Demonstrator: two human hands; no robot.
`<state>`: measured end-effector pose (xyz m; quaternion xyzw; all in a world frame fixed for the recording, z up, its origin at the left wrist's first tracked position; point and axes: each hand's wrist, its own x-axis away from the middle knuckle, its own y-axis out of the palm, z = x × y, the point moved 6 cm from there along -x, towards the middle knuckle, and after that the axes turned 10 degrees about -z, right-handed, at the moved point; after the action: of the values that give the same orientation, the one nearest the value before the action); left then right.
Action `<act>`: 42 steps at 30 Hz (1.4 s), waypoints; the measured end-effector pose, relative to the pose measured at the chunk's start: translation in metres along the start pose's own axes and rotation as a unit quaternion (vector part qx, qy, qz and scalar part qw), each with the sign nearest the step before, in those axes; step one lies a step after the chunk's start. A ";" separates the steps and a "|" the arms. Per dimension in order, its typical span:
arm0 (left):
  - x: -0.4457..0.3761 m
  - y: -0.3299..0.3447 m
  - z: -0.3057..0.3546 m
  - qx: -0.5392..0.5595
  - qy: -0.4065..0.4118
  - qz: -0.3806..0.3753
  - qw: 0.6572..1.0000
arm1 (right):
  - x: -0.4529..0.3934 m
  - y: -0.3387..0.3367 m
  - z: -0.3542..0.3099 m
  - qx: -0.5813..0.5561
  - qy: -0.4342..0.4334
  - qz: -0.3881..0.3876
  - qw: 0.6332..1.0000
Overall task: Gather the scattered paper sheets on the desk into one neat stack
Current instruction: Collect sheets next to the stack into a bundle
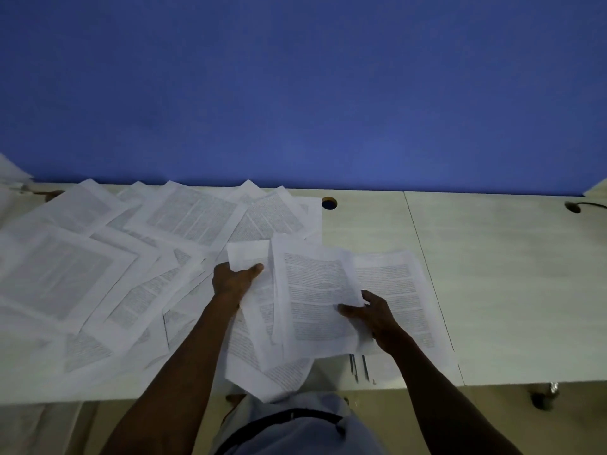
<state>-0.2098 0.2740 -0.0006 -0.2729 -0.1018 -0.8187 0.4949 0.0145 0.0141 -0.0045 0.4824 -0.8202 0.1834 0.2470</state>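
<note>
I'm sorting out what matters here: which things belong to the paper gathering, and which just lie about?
Job: scattered sheets; sheets held by left hand and right hand; sheet under them; desk.
Lying about: cable hole; cable; pens.

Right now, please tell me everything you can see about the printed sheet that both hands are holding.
The printed sheet is white paper covered with dense lines of black text, too blurred to read. It is lifted and slightly curled, not flat, above the desk. The right hand pinches its right edge, which bends there. The left hand grips paper at its left side, where more sheets overlap it. It hangs over other sheets lying beneath.
</note>
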 end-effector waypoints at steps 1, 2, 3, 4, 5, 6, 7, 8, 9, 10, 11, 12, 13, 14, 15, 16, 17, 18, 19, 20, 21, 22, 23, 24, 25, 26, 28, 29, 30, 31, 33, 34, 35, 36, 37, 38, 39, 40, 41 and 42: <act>-0.002 -0.004 0.000 0.015 0.007 0.000 1.000 | -0.003 0.000 -0.002 0.007 -0.007 0.014 1.000; -0.006 -0.007 -0.003 0.041 0.003 -0.021 0.999 | -0.006 0.001 -0.005 0.014 -0.016 0.015 1.000; -0.011 -0.006 -0.009 0.062 -0.028 -0.062 0.996 | -0.009 0.004 -0.008 0.025 -0.023 0.012 0.999; -0.012 -0.003 -0.016 0.066 -0.073 -0.117 0.988 | -0.011 0.007 -0.013 0.040 -0.028 0.006 0.999; -0.012 -0.001 -0.025 0.047 -0.111 -0.173 0.978 | -0.014 0.010 -0.014 0.053 -0.032 0.000 0.998; -0.007 -0.001 -0.031 0.014 -0.125 -0.209 0.970 | -0.017 0.014 -0.014 0.065 -0.032 -0.007 0.997; -0.001 -0.001 -0.032 -0.010 -0.118 -0.227 0.967 | -0.021 0.017 -0.011 0.076 -0.028 -0.010 0.997; 0.001 -0.003 -0.035 -0.013 -0.106 -0.223 0.969 | -0.024 0.019 -0.009 0.089 -0.020 -0.011 0.996; 0.001 -0.007 -0.039 -0.004 -0.094 -0.209 0.973 | -0.026 0.021 -0.006 0.106 -0.014 -0.009 0.994; 0.003 -0.009 -0.041 0.011 -0.081 -0.199 0.977 | -0.028 0.023 -0.003 0.128 -0.005 -0.006 0.992; 0.000 -0.013 -0.043 0.024 -0.069 -0.183 0.980 | -0.031 0.024 0.000 0.151 0.001 -0.004 0.989; -0.002 -0.017 -0.044 0.032 -0.060 -0.169 0.983 | -0.033 0.025 0.002 0.177 0.005 -0.005 0.984; -0.003 -0.021 -0.044 0.031 -0.053 -0.157 0.986 | -0.036 0.026 0.004 0.202 0.004 -0.008 0.979; -0.004 -0.025 -0.044 0.024 -0.046 -0.146 0.988 | -0.041 0.027 0.007 0.218 0.000 -0.011 0.976; -0.006 -0.029 -0.046 0.007 -0.035 -0.136 0.990 | -0.048 0.028 0.012 0.229 -0.001 -0.014 0.973; -0.006 -0.032 -0.047 -0.021 -0.024 -0.126 0.992 | -0.048 0.031 0.009 0.234 -0.004 -0.015 0.972; -0.007 -0.036 -0.048 -0.049 -0.014 -0.108 0.993 | -0.046 0.034 0.004 0.239 -0.007 -0.010 0.971; -0.009 -0.041 -0.051 -0.076 -0.011 -0.086 0.993 | -0.044 0.038 -0.001 0.236 -0.012 -0.002 0.972; -0.008 -0.044 -0.051 -0.095 -0.016 -0.066 0.993 | -0.042 0.039 -0.005 0.226 -0.016 0.013 0.974; -0.008 -0.046 -0.051 -0.107 -0.020 -0.055 0.993 | -0.041 0.039 -0.008 0.209 -0.014 0.029 0.977; -0.008 -0.046 -0.050 -0.110 -0.015 -0.065 0.992 | -0.042 0.039 -0.008 0.190 -0.010 0.041 0.981; -0.007 -0.042 -0.047 -0.103 -0.008 -0.092 0.990 | -0.043 0.041 -0.008 0.179 -0.004 0.036 0.983; -0.006 -0.039 -0.046 -0.091 -0.009 -0.126 0.988 | -0.044 0.045 -0.007 0.177 -0.002 0.022 0.984; -0.005 -0.036 -0.044 -0.078 -0.016 -0.161 0.984 | -0.044 0.051 -0.008 0.192 0.001 0.002 0.981; -0.005 -0.034 -0.044 -0.066 -0.029 -0.192 0.979 | -0.046 0.056 -0.007 0.206 0.005 -0.018 0.978; -0.006 -0.033 -0.044 -0.054 -0.038 -0.220 0.973 | -0.048 0.060 -0.005 0.211 0.010 -0.034 0.977; -0.006 -0.031 -0.040 -0.028 -0.039 -0.266 0.963 | -0.050 0.066 -0.005 0.184 0.016 -0.057 0.981; -0.006 -0.029 -0.037 -0.019 -0.036 -0.286 0.957 | -0.050 0.069 -0.007 0.158 0.017 -0.061 0.985; -0.007 -0.028 -0.035 -0.019 -0.035 -0.301 0.953 | -0.050 0.071 -0.009 0.127 0.019 -0.067 0.990; -0.007 -0.026 -0.034 -0.024 -0.034 -0.315 0.948 | -0.051 0.073 -0.011 0.094 0.019 -0.068 0.993; -0.007 -0.022 -0.030 -0.032 -0.042 -0.329 0.943 | -0.055 0.073 -0.013 0.040 0.027 -0.071 0.996; -0.008 -0.022 -0.028 -0.038 -0.041 -0.322 0.945 | -0.056 0.074 -0.014 0.024 0.030 -0.074 0.997; -0.011 -0.022 -0.028 -0.047 -0.037 -0.302 0.952 | -0.058 0.074 -0.012 0.021 0.037 -0.071 0.997; -0.015 -0.025 -0.029 -0.051 -0.030 -0.259 0.964 | -0.060 0.073 -0.010 0.034 0.040 -0.062 0.997; -0.018 -0.030 -0.029 -0.061 -0.032 -0.195 0.978 | -0.059 0.072 -0.011 0.058 0.032 -0.052 0.996; -0.021 -0.035 -0.031 -0.081 -0.042 -0.137 0.986 | -0.060 0.070 -0.009 0.083 0.024 -0.036 0.996; -0.022 -0.037 -0.036 -0.104 -0.066 -0.104 0.987 | -0.061 0.068 -0.007 0.099 0.022 -0.022 0.995; -0.023 -0.035 -0.044 -0.119 -0.105 -0.100 0.982 | -0.062 0.067 -0.007 0.108 0.020 -0.015 0.994; -0.020 -0.033 -0.050 -0.130 -0.145 -0.112 0.974 | -0.062 0.067 -0.007 0.113 0.020 -0.014 0.993; -0.016 -0.030 -0.052 -0.139 -0.169 -0.125 0.968 | -0.062 0.070 -0.010 0.125 0.011 -0.017 0.992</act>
<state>-0.2478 0.2775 -0.0494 -0.4587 -0.1023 -0.8222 0.3211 -0.0193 0.0959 -0.0367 0.5216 -0.7796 0.2853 0.1971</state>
